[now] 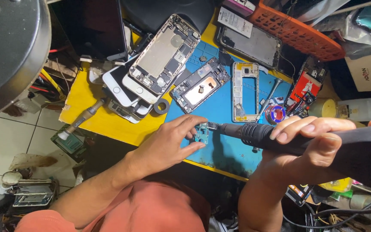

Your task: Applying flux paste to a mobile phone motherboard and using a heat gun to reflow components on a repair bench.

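Two hands are working: the left hand (pixel 172 141) and the right hand (pixel 310 137). One black hot-air handle (pixel 254 134) is showing. Three opened phone bodies (pixel 165 53) are lying toward twelve o'clock, one small circuit board (pixel 201 134), one tape roll (pixel 161 106).
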